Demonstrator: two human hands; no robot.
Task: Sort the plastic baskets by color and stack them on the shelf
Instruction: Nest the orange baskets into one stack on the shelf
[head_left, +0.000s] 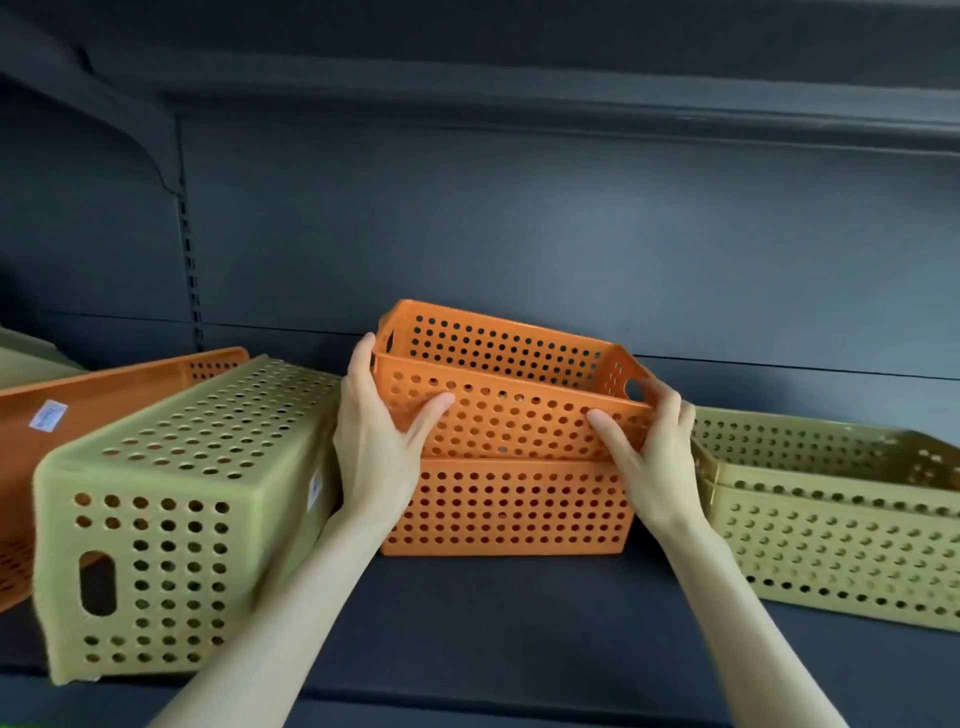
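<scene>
An orange perforated basket (511, 410) sits tilted, partly nested into a second orange basket (511, 506) that stands on the dark shelf (493, 613). My left hand (382, 441) grips the upper basket's left end, thumb on its front wall. Its right end is held by my right hand (649, 452), fingers near the handle hole. To the left, a green basket (176, 499) lies upside down, with another orange basket (93, 400) behind it. On the right stand two nested green baskets (841, 535).
The shelf's dark back panel (519, 234) rises close behind the baskets, and an upper shelf (519, 98) overhangs. A slotted upright (189, 270) runs down at the left. A pale green basket edge (26, 356) shows at the far left.
</scene>
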